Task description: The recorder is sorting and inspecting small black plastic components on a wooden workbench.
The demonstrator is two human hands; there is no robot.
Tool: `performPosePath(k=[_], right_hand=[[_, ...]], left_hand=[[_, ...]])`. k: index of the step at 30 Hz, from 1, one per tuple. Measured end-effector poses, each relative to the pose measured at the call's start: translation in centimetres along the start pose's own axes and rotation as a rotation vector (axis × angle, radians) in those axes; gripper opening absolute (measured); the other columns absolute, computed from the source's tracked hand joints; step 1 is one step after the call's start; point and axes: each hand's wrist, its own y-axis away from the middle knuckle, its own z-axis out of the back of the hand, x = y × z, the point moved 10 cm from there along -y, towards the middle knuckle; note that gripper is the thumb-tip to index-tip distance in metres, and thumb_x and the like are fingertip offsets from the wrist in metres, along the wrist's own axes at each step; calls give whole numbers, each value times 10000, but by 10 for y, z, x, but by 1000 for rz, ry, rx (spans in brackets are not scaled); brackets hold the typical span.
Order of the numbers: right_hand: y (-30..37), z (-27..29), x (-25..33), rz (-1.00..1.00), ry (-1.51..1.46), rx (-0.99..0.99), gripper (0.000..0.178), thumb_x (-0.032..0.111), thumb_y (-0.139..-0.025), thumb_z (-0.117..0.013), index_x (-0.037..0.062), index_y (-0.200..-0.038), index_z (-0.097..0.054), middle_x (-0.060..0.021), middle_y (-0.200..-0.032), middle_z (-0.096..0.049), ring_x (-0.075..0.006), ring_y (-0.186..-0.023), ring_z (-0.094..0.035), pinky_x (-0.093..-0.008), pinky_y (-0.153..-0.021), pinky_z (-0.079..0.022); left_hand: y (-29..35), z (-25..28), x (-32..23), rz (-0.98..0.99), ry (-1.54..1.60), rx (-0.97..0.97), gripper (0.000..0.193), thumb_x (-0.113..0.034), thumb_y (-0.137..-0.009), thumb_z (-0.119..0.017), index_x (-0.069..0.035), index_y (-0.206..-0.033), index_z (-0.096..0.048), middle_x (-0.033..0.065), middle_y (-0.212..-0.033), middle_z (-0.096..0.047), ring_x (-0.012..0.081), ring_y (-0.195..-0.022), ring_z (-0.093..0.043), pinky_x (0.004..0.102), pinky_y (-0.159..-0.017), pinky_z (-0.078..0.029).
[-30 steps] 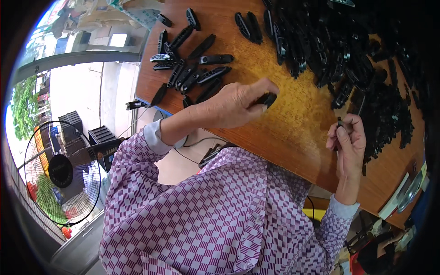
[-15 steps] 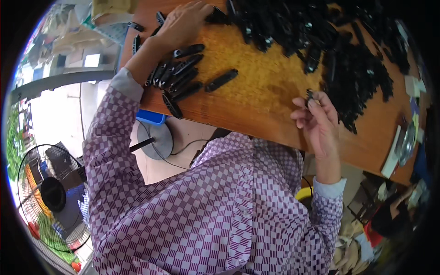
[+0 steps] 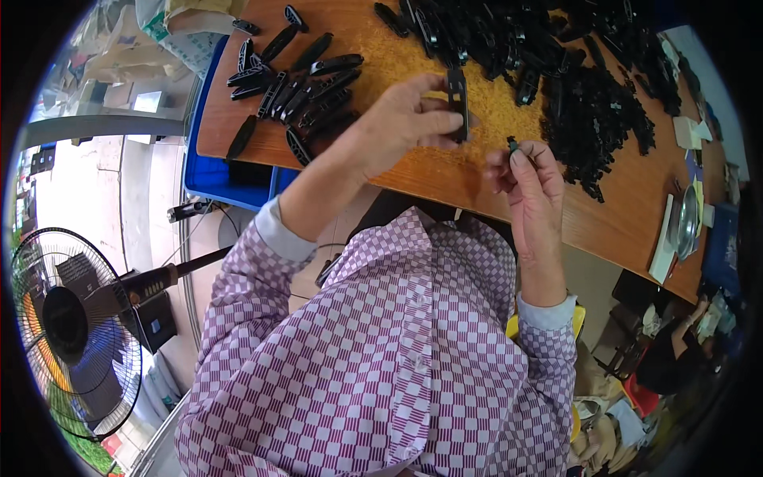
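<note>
A long black plastic piece [image 3: 457,103] stands upright above the wooden table [image 3: 445,171], pinched at the fingertips of the left hand [image 3: 409,119]. Just to its right, the right hand [image 3: 528,175] is closed on a small dark part [image 3: 513,145] at its fingertips. A row of finished black pieces [image 3: 298,99] lies to the far left. A heap of loose black parts [image 3: 588,111] lies to the far right.
</note>
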Motion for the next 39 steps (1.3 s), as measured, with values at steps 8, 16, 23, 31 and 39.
performPosePath(k=[8,16,23,31,39], right_hand=[[-2,-9,0,141,-108,-85,85,74,-886,-634,44,-964,-622,-75,-1133,-597,-93,-934,-530,-229,-803,-404],[1,-6,-6,159,-151,-90,79,76,-880,-644,36,-946,-627,-70,-1117,-597,-102,-933,-534,-242,-832,-409],[1,4,-15,168,-132,-213,82,67,-885,-636,29,-955,-615,-52,-1034,-602,-107,-933,-533,-255,-880,-415],[0,2,-14,79,9,-102,349,71,-906,-596,8,-1231,-487,-74,-1086,-609,-139,-1014,-558,-274,-934,-413],[-3,9,-26,-17,-41,-1,332,53,-901,-596,-11,-1214,-505,-105,-1134,-624,-161,-1054,-590,-272,-941,-449]], left_hand=[[8,-22,11,-201,-328,-126,532,1,-786,-669,38,-1251,-414,156,-914,-670,170,-862,-655,282,-756,-528],[17,-42,6,-207,-444,-100,528,20,-823,-648,3,-1278,-382,133,-962,-654,134,-855,-626,252,-712,-507],[18,-44,13,-210,-498,-130,558,19,-821,-651,-14,-1291,-351,120,-961,-642,125,-826,-630,241,-676,-504],[15,-43,35,-165,-455,-28,565,11,-814,-644,-22,-1284,-331,155,-967,-643,203,-884,-648,298,-722,-522],[3,-59,36,-180,-439,41,578,27,-817,-629,-56,-1301,-324,176,-1037,-637,259,-988,-644,373,-806,-529]])
